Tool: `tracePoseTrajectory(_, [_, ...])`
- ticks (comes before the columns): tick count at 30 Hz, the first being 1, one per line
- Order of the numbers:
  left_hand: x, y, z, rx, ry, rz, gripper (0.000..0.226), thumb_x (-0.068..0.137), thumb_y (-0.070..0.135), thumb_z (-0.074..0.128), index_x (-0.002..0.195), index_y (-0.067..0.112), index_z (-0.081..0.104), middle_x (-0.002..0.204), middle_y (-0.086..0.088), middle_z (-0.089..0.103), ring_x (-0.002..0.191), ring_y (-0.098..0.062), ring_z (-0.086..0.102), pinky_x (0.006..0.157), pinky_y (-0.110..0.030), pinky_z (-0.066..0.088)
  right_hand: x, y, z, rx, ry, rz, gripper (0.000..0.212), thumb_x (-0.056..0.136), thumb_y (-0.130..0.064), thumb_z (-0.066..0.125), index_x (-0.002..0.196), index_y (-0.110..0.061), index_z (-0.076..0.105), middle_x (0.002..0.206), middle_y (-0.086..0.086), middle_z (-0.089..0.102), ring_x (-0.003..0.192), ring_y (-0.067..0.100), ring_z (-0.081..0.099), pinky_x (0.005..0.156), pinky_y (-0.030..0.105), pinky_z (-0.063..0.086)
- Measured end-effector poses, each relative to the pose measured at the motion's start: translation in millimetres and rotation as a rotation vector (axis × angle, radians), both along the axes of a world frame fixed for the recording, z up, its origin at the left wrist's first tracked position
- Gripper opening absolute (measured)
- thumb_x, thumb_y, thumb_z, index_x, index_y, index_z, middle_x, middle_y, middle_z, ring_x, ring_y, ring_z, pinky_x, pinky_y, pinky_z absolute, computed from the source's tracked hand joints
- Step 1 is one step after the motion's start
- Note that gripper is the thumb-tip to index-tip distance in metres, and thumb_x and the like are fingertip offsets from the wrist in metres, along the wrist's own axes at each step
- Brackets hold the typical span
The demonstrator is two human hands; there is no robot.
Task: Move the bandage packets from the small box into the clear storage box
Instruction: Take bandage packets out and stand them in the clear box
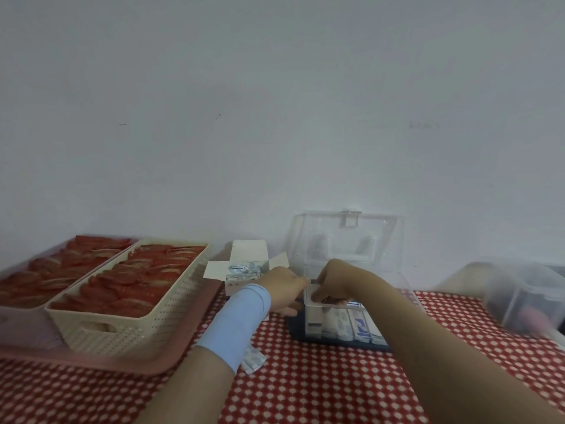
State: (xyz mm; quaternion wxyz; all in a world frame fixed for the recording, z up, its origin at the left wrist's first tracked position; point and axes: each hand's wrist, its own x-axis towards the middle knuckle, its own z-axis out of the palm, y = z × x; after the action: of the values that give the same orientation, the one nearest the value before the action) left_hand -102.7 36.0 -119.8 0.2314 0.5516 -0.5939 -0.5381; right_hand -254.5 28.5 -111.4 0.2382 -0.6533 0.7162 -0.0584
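Gripping-wise I'm not getting a clean read: right hand (334, 284) is curling its fingers down over the front-left corner of the clear storage box (354, 305), knuckles up, wrist arching in from the lower right. Something whitish is sitting under the fingertips at the rim, but I can't tell if it's a packet or the box edge.

Left hand (282, 287) is reaching in from the lower left, back of the hand up, meeting the right hand at that same corner. Its fingertips are hidden behind the right hand, so I can't tell its grip either. A light blue wristband (241, 316) is wrapping the left wrist.

Small box (244, 255) is sitting flaps-open just behind the left hand, bandage packets (243, 269) showing inside. More packets (342, 322) are standing upright in the storage box, whose lid (345, 237) is leaning open against the wall. One loose packet (253, 359) is lying on the red checked tablecloth (336, 387) under the left forearm.

Cream basket (128, 316) of red items is sitting on a pink tray (122, 359) at left.
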Motion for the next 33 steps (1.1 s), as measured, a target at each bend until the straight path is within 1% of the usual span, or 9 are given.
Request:
tracePoseTrajectory(6, [1, 4, -1, -0.067, -0.081, -0.042, 0.021, 0.101, 0.021, 0.052, 0.110, 0.005, 0.061, 0.111, -0.010, 0.065, 0.092, -0.017, 0.070, 0.077, -0.024, 0.060, 14, 2, -1, -0.040, 0.184, 0.027, 0.038, 0.092, -0.032, 0.068, 0.117, -0.003, 0.067, 0.112, 0.013, 0.070, 0.102, 0.025, 0.068, 0.094, 0.031, 0.054])
tracePoseTrajectory(11, [-1, 8, 1, -0.103, -0.135, -0.052, 0.027, 0.101, 0.022, 0.049, 0.115, 0.004, 0.064, 0.111, -0.012, 0.068, 0.101, -0.026, 0.070, 0.088, -0.037, 0.059, 15, -1, -6, -0.104, 0.157, -0.012, 0.029, 0.086, -0.028, 0.077, 0.093, -0.009, 0.057, 0.096, 0.010, 0.071, 0.087, 0.023, 0.073, 0.079, 0.032, 0.061])
tracePoseTrajectory(14, [-1, 10, 1, -0.158, -0.155, -0.031, 0.035, 0.103, 0.024, 0.046, 0.119, -0.004, 0.060, 0.091, -0.011, 0.064, 0.106, -0.036, 0.069, 0.087, -0.041, 0.059, 15, 2, -6, -0.069, 0.154, -0.025, 0.023, 0.092, -0.027, 0.071, 0.100, -0.008, 0.062, 0.102, 0.010, 0.071, 0.089, 0.023, 0.071, 0.071, 0.027, 0.056])
tracePoseTrajectory(17, [0, 14, 4, -0.158, -0.159, -0.027, 0.037, 0.103, 0.025, 0.046, 0.119, -0.005, 0.060, 0.090, -0.010, 0.063, 0.104, -0.036, 0.069, 0.086, -0.042, 0.060, 17, 7, -5, -0.041, 0.193, -0.016, 0.029, 0.098, -0.026, 0.064, 0.115, -0.003, 0.063, 0.113, 0.012, 0.070, 0.101, 0.025, 0.069, 0.080, 0.028, 0.053])
tracePoseTrajectory(21, [8, 17, 7, -0.142, -0.198, -0.097, 0.026, 0.100, 0.018, 0.050, 0.118, 0.002, 0.063, 0.115, -0.013, 0.068, 0.103, -0.027, 0.069, 0.089, -0.037, 0.059, 10, 11, 3, -0.091, 0.072, -0.046, 0.024, 0.092, -0.013, 0.063, 0.111, 0.002, 0.066, 0.085, 0.008, 0.069, 0.066, 0.019, 0.070, 0.047, 0.021, 0.052])
tracePoseTrajectory(23, [17, 18, 7, -0.149, -0.170, -0.079, 0.026, 0.100, 0.017, 0.048, 0.108, 0.000, 0.066, 0.112, -0.017, 0.070, 0.099, -0.026, 0.070, 0.087, -0.036, 0.060, 4, 14, 13, -0.205, 0.040, -0.071, 0.022, 0.090, -0.009, 0.060, 0.107, 0.002, 0.068, 0.081, 0.011, 0.070, 0.068, 0.022, 0.072, 0.048, 0.026, 0.055])
tracePoseTrajectory(26, [40, 16, 8, -0.305, -0.351, -0.143, 0.030, 0.098, 0.018, 0.047, 0.099, -0.001, 0.070, 0.110, -0.015, 0.072, 0.100, -0.027, 0.070, 0.090, -0.044, 0.058, 11, 31, 34, -0.450, -0.019, -0.047, 0.020, 0.093, -0.014, 0.054, 0.098, -0.005, 0.072, 0.087, 0.011, 0.074, 0.075, 0.026, 0.072, 0.071, 0.039, 0.062])
tracePoseTrajectory(28, [57, 20, 8, -0.434, -0.556, -0.243, 0.027, 0.096, 0.016, 0.048, 0.106, 0.010, 0.073, 0.120, -0.004, 0.070, 0.105, -0.021, 0.067, 0.097, -0.041, 0.054, 29, 48, 47, -0.546, -0.134, 0.004, 0.019, 0.095, -0.017, 0.055, 0.094, -0.011, 0.073, 0.085, 0.004, 0.074, 0.070, 0.021, 0.070, 0.070, 0.036, 0.062])
tracePoseTrajectory(33, [86, 36, -10, -0.476, -0.762, -0.258, 0.032, 0.100, 0.020, 0.047, 0.118, 0.029, 0.071, 0.130, 0.006, 0.063, 0.104, -0.015, 0.060, 0.093, -0.027, 0.047, 81, 82, 45, -0.285, -0.121, 0.258, 0.015, 0.093, -0.018, 0.064, 0.092, -0.009, 0.076, 0.078, 0.001, 0.073, 0.061, 0.018, 0.071, 0.059, 0.023, 0.060])
